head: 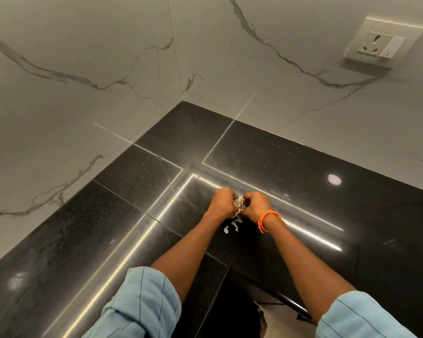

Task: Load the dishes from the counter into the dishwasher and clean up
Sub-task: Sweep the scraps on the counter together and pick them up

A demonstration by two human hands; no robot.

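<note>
Polished black granite counter [303, 181] is being shown in a corner of marble-look wall tiles [83, 69], with no dishes in view on it. A crumpled, pale wad [238, 203] is being gripped between the left hand [222, 200] and the right hand [256, 205], both clenched round it. Just below the grip, whitish drips or scraps [232, 226] are lying on the stone. Loading is judged done, as far as is visible; cleaning up is being finished. A wall socket [381, 42] is being seen far above the grip.

The crumpled wad [238, 203] lies mostly hidden between both fists; its material is unclear, fingers [226, 191] curled under.
</note>
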